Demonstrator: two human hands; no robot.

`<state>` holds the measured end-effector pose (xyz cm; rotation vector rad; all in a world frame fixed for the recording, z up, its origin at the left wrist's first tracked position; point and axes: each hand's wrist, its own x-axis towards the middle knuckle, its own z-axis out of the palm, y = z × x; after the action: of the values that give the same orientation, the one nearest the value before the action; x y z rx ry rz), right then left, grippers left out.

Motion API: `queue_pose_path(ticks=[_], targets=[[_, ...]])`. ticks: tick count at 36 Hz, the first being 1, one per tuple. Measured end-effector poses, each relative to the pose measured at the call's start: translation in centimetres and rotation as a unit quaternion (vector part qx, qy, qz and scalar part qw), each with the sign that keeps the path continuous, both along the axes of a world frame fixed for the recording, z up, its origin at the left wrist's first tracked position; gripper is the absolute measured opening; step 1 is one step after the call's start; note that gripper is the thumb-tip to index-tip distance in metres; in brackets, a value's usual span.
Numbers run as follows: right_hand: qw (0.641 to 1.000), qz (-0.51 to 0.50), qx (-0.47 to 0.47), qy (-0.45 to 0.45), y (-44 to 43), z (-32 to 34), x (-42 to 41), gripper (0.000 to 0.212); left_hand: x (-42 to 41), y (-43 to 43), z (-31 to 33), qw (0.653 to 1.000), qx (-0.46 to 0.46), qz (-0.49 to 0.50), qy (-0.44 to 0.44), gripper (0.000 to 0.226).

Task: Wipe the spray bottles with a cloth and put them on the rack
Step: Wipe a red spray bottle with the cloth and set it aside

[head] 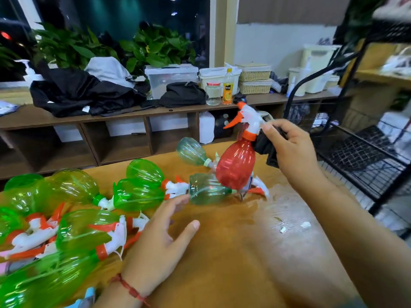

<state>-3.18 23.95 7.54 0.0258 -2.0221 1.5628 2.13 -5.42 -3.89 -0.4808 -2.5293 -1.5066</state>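
Red spray bottle (235, 165): tilted, trigger head uppermost, base over clear spray bottle (206, 192) lying on wooden worktop (233, 252); contact between the two not discernible.
Right hand (289, 147): fingers (287, 127) curled round black cloth (265, 147), pressed against bottle's neck and head.
Left hand (160, 236): fingers spread, relaxed, holding nothing, tips near clear bottle.
Green spray bottles (73, 230): heaped lying, left.
Black wire rack (364, 156): right, beside worktop.

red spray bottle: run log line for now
right hand grips red spray bottle and dark cloth | left hand hovers over table | not yet on rack
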Motion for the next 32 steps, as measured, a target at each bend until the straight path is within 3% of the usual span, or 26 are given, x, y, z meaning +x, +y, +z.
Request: queue_pose_path(ticks=[10,32], targets=[[0.982,-0.162,0.1,0.011,7.1,-1.1,-6.7,0.021,0.1,0.4,-0.1,0.994,-0.101,0.007,0.044,0.057],[0.962,-0.201,0.179,-0.051,9.4,-6.4,-14.6,0.022,-0.4,0.2,-0.8,0.988,-0.144,0.029,0.048,0.059]])
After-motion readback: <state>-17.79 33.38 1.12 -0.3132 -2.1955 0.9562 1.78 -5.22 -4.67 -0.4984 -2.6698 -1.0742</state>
